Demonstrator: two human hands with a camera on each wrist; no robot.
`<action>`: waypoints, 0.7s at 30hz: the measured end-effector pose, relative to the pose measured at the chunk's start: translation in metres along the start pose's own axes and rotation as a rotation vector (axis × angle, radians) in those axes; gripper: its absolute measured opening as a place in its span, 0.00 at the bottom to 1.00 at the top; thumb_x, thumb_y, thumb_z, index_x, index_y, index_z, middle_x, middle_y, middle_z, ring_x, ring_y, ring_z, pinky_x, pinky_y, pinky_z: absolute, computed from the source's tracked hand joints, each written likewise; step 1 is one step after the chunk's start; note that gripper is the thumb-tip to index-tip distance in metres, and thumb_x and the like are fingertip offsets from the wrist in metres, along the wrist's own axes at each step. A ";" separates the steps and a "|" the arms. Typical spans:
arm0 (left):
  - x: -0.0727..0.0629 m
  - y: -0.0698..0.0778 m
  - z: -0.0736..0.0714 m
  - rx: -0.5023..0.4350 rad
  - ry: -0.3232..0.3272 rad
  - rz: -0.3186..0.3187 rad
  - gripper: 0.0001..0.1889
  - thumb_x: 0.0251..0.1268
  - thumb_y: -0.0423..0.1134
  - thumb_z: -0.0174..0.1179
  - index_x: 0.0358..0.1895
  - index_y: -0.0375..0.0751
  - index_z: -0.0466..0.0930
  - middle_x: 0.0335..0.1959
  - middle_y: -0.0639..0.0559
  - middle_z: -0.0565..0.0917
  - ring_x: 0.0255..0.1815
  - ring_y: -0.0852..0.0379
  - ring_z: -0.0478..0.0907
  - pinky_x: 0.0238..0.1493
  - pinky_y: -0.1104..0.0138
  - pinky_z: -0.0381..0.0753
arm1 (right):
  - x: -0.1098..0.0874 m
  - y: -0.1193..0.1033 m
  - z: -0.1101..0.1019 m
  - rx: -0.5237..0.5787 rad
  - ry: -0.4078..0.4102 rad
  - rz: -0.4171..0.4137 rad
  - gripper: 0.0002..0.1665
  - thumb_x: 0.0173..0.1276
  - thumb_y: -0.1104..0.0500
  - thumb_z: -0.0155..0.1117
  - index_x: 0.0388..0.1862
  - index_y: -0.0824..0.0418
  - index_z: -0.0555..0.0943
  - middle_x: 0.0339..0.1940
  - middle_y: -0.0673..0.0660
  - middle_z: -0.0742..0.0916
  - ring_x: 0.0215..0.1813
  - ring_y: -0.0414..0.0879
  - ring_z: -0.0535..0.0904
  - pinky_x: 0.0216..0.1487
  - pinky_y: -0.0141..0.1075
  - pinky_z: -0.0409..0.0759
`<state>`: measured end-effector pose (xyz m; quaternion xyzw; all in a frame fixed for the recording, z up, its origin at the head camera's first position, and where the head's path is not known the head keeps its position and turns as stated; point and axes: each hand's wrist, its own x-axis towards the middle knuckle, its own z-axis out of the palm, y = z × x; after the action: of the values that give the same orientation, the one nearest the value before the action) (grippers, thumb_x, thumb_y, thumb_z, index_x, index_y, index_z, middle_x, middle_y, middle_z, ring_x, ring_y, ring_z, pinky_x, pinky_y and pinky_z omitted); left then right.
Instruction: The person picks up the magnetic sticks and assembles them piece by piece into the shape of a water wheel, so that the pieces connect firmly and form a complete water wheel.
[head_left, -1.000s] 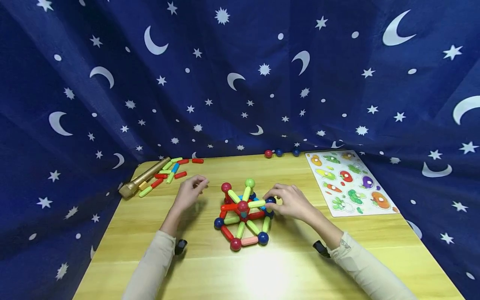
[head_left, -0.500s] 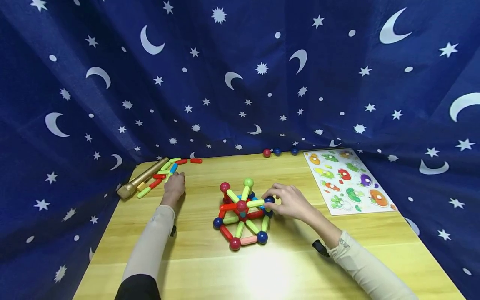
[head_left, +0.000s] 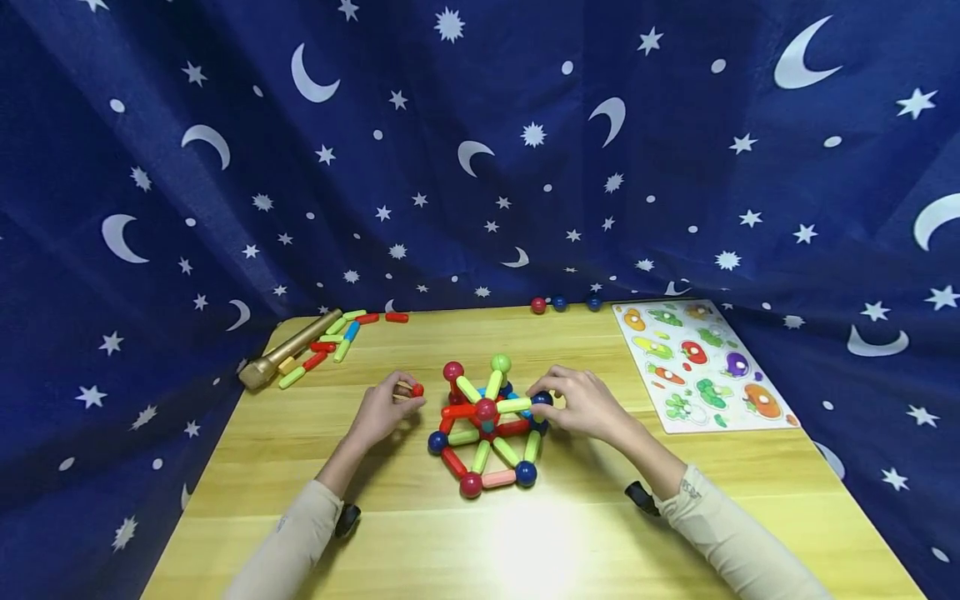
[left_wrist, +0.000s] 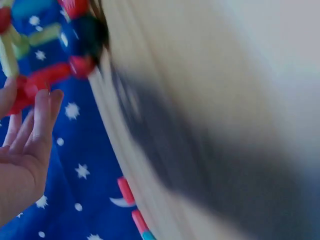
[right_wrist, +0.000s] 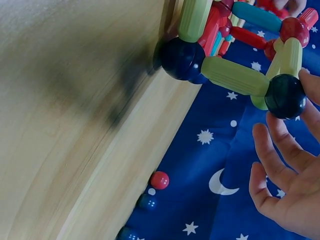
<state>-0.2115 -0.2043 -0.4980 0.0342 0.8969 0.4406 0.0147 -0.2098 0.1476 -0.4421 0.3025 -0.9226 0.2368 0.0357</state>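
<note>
My left hand [head_left: 381, 412] pinches a red magnetic rod [head_left: 417, 390] between thumb and fingers, left of the ball-and-rod structure [head_left: 486, 433]. Only the rod's end shows in the head view. On the structure's upper right, my right hand [head_left: 581, 404] holds a dark blue ball [right_wrist: 285, 96] with thumb and fingertips. A light green rod [head_left: 514, 406] joins that ball to a red ball [head_left: 486, 410] at the top. Red, green, blue and pink rods with coloured balls make up the lower ring. The left wrist view is blurred.
Loose magnetic rods [head_left: 342, 350] lie at the back left beside a gold toy microphone [head_left: 288, 354]. One red ball [head_left: 537, 305] and two blue balls [head_left: 559, 303] sit at the table's back edge. A vegetable puzzle board [head_left: 701, 367] lies at the right. A starry curtain hangs behind.
My left hand reached to the loose rods at the back left, then came back toward the structure with a red rod. My right hand stays on the blue ball.
</note>
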 end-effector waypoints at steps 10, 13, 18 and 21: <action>-0.044 0.011 0.029 -0.257 -0.118 -0.016 0.15 0.56 0.40 0.71 0.42 0.43 0.75 0.39 0.46 0.88 0.45 0.53 0.86 0.41 0.66 0.83 | 0.001 0.001 0.000 0.001 -0.023 0.006 0.14 0.61 0.46 0.70 0.44 0.49 0.87 0.40 0.47 0.86 0.34 0.45 0.81 0.36 0.37 0.72; -0.046 0.010 0.033 -0.250 -0.126 -0.003 0.14 0.55 0.38 0.71 0.41 0.43 0.76 0.40 0.45 0.88 0.45 0.51 0.86 0.37 0.69 0.83 | 0.002 0.002 0.001 0.003 -0.018 -0.003 0.13 0.60 0.47 0.71 0.42 0.49 0.87 0.38 0.47 0.86 0.33 0.45 0.81 0.34 0.35 0.72; -0.048 0.007 0.036 -0.197 -0.101 0.009 0.14 0.54 0.38 0.72 0.40 0.46 0.77 0.41 0.48 0.88 0.50 0.48 0.85 0.40 0.66 0.85 | 0.007 0.003 -0.002 0.010 -0.037 -0.013 0.12 0.60 0.48 0.71 0.40 0.49 0.87 0.38 0.47 0.86 0.34 0.46 0.82 0.34 0.35 0.73; -0.050 0.006 0.035 -0.176 -0.087 0.040 0.13 0.56 0.38 0.71 0.43 0.46 0.79 0.43 0.46 0.88 0.49 0.46 0.85 0.43 0.63 0.85 | 0.014 0.003 -0.005 0.018 -0.072 -0.009 0.10 0.62 0.46 0.69 0.39 0.47 0.87 0.38 0.46 0.86 0.35 0.43 0.81 0.33 0.34 0.73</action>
<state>-0.1596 -0.1764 -0.5150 0.0701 0.8524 0.5159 0.0479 -0.2230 0.1449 -0.4358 0.3154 -0.9197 0.2337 0.0007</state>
